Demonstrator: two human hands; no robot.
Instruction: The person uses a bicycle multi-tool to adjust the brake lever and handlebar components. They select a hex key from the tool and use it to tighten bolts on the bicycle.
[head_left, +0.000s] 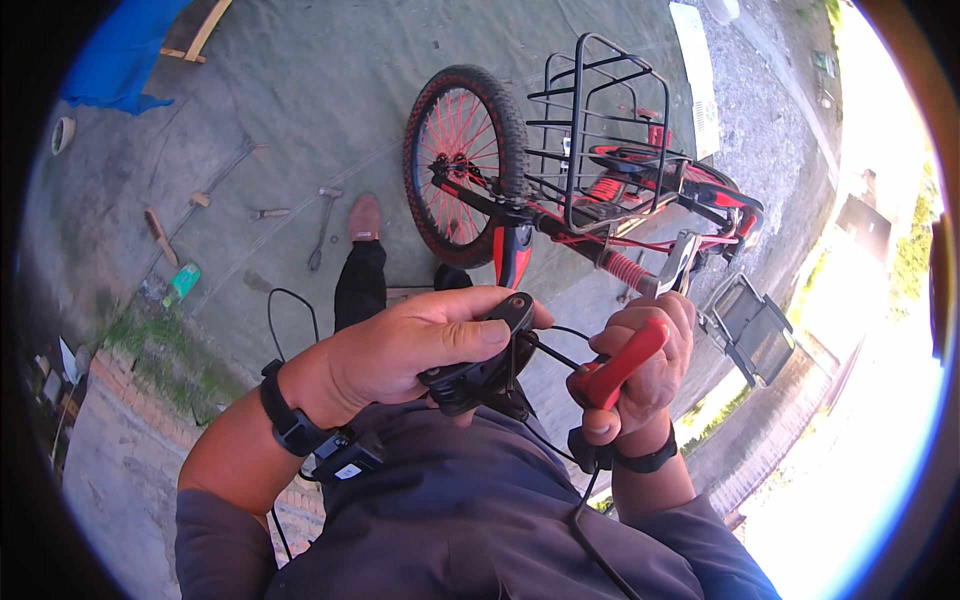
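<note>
we hold both forearms up from the lower edge, elbows bent outward, with our hands meeting in front of our belly. our left hand [395, 350] turns in sideways, thumb laid flat over a black block [485, 368] and the other fingers round its far side, clamped on it. our right hand [657, 375] is curled into a fist about a red handle [630, 358], its fingers closed tight, the thumb tucked below. between the two sets of fingers a dark rod [556, 351] spans the gap, slanting from the block toward the handle. our left thumb hides part of the block, and we cannot tell exactly how the rod meets it.

a loose black cable [592, 540] hangs below our right fingers, crossing our dark shirt [440, 500]. just beyond our fingertips stands a red and black bike [605, 190], its wheel [413, 165] ahead of the left fingers and its wire rack [576, 130] farther out. a folding chair [755, 330] is to the right of our right fingers. well out to the left of our left fingers, a hammer [321, 230], a brush [158, 235] and a green packet [182, 283] lie on the ground.
</note>
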